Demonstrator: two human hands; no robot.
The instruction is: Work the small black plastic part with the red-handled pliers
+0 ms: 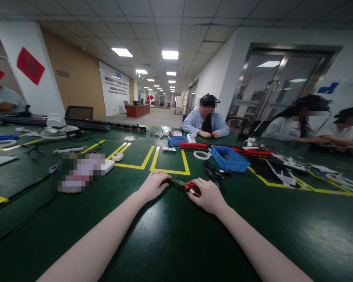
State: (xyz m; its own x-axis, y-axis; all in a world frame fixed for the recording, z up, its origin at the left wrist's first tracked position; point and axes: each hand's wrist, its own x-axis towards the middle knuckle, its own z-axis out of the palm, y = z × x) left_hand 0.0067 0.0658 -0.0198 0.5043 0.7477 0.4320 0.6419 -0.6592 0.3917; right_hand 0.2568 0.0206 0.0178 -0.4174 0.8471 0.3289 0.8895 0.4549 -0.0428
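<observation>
Pliers (pixel 190 187) with red and black handles are gripped in my right hand (pixel 208 194), its fingers curled round the handles. Their metal jaws point left, toward my left hand (pixel 153 186). My left hand is closed in a pinch on a small dark piece (pixel 169 181) at the jaw tips. Most of that piece is hidden by the fingers, and I cannot tell its kind. Both hands rest low over the green table (pixel 170 243). Black cables (pixel 214 170) lie just beyond my right hand.
A blue bin (pixel 229 159) stands behind the cables, with a white ring-shaped coil (pixel 201 155) beside it. Yellow tape (pixel 170 172) marks rectangles ahead. On the left lies a blurred-out flat item (pixel 82 172) near a white box (pixel 108 166). A person (pixel 206 119) sits across the table.
</observation>
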